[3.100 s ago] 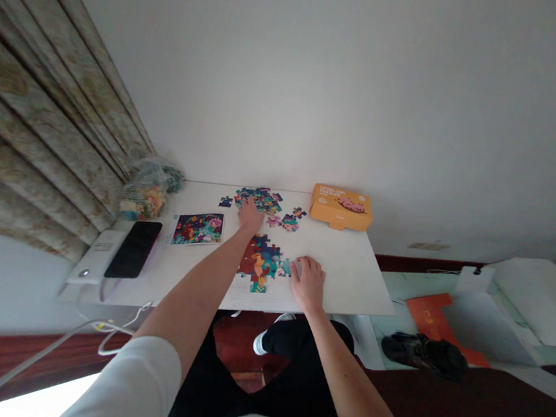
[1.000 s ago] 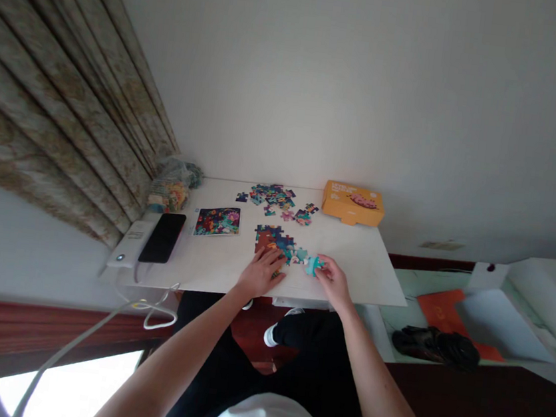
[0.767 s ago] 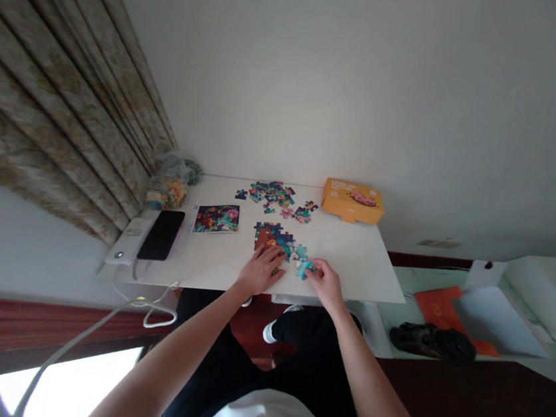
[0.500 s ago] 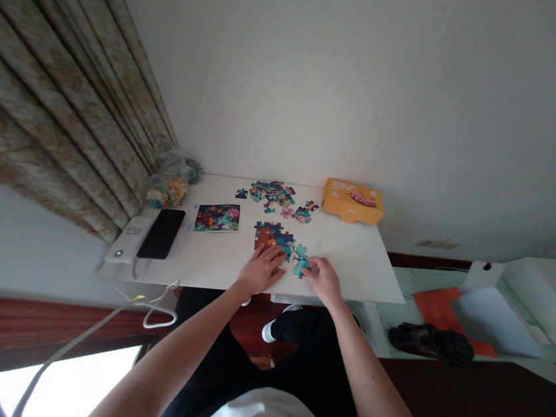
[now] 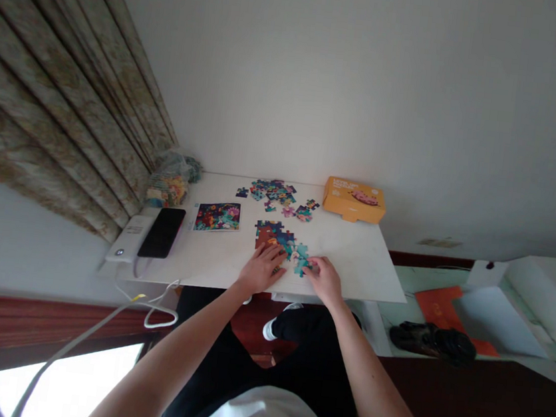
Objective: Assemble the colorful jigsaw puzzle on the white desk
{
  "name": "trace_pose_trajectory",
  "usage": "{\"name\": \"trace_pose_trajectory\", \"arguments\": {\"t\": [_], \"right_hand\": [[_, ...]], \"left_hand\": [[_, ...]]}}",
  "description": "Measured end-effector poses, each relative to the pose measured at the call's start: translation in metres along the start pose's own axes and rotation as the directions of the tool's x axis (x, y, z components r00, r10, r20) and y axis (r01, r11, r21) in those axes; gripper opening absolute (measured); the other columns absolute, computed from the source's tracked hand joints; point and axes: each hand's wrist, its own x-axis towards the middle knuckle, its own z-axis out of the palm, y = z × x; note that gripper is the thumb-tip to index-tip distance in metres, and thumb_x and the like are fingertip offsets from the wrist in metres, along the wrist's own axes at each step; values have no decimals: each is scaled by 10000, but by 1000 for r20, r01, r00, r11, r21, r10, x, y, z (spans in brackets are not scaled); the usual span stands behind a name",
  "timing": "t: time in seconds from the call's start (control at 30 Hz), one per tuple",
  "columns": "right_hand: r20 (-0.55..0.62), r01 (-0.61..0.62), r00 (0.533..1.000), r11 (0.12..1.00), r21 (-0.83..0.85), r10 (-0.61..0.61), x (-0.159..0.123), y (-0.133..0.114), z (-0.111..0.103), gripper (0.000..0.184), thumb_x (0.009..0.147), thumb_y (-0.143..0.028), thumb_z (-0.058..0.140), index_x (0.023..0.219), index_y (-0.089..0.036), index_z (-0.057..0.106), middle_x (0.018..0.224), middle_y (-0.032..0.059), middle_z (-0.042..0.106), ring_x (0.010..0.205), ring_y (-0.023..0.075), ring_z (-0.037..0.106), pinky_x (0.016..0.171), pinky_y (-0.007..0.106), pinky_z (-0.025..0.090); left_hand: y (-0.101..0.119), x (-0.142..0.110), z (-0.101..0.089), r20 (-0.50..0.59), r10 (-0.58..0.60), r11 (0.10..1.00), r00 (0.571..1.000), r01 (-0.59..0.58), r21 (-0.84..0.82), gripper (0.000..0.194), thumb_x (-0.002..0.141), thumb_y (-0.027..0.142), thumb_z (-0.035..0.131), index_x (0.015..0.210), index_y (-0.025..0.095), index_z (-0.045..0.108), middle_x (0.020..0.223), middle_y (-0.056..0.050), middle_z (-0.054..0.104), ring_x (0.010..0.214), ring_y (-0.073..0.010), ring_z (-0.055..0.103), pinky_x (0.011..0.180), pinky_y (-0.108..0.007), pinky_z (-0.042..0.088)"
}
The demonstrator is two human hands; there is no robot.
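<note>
A partly joined jigsaw lies near the front edge of a white table. My left hand rests flat on the jigsaw's lower left part, fingers spread. My right hand is at the jigsaw's right edge, its fingertips pinched on a teal puzzle piece that touches the joined part. A heap of loose puzzle pieces lies at the back of the table.
An orange box stands at the back right. A picture card, a black phone on a white device, and a plastic bag lie to the left. A curtain hangs on the left. Cables dangle off the front left corner.
My left hand came back from the loose heap to the joined part. My right hand carried the teal piece leftward until it met the jigsaw's right edge.
</note>
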Motion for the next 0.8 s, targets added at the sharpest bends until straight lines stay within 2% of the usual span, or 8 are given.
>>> {"name": "trace_pose_trajectory", "arguments": {"t": [0.17, 0.3, 0.47, 0.57, 0.67, 0.73, 0.8], "right_hand": [[52, 33, 998, 998, -49, -30, -2, -2, -4, 350, 787, -414, 802, 1097, -274, 720, 1053, 54, 681, 996, 260, 666, 893, 391, 530], [83, 55, 995, 998, -22, -53, -3, 1, -5, 451, 713, -364, 859, 1130, -275, 715, 1083, 48, 662, 1052, 261, 660, 956, 397, 526], [118, 40, 992, 997, 65, -48, 1, 2, -10, 440, 648, -276, 871, 1068, -259, 740, 1076, 51, 679, 1031, 256, 664, 970, 406, 528], [159, 34, 985, 977, 212, -69, 4, 3, -17, 449, 633, -241, 839, 1074, -274, 755, 1090, 48, 713, 977, 237, 676, 943, 400, 546], [182, -23, 982, 940, 340, -42, 3, 6, -24, 487, 645, -243, 799, 1126, -303, 749, 1141, 35, 741, 893, 214, 679, 886, 390, 567], [171, -58, 985, 936, 346, -2, 0, 9, -27, 468, 671, -261, 779, 1134, -315, 743, 1163, 33, 747, 878, 218, 674, 877, 401, 568], [107, -46, 994, 956, 289, 16, -4, 12, -28, 427, 702, -294, 777, 1127, -308, 740, 1160, 47, 747, 926, 248, 667, 921, 439, 551]], "left_hand": [[0, 0, -1, -1, 2, 1000, 1000, -2, -2, 470, 1054, 433, 457, 1472, 248, 562, 1560, -87, 526, 1480, -261, 438, 1268, -525, 284], [1, 0, -1, -1, -1, 1000, 1000, 1, -2, 464, 1052, 428, 460, 1475, 262, 558, 1558, -79, 530, 1485, -259, 432, 1268, -526, 282], [0, -1, -1, -17, -1, 1000, 1000, 1, -10, 461, 1051, 426, 459, 1472, 272, 561, 1548, -78, 540, 1476, -257, 443, 1275, -519, 268], [0, -1, 0, -27, 0, 1000, 1000, 0, -16, 460, 1048, 428, 462, 1474, 282, 560, 1543, -73, 546, 1469, -255, 452, 1278, -516, 261], [0, -1, 0, -22, -4, 1000, 1000, 4, -16, 460, 1048, 427, 463, 1471, 277, 561, 1545, -75, 543, 1471, -257, 450, 1272, -518, 272], [1, -1, 0, -15, -7, 1000, 1000, 7, -13, 458, 1050, 428, 461, 1466, 268, 566, 1547, -79, 541, 1472, -257, 448, 1268, -518, 279], [1, 0, -1, -10, -7, 1000, 1000, 6, -11, 459, 1052, 432, 458, 1463, 260, 568, 1548, -83, 540, 1473, -258, 447, 1267, -517, 280]]}}
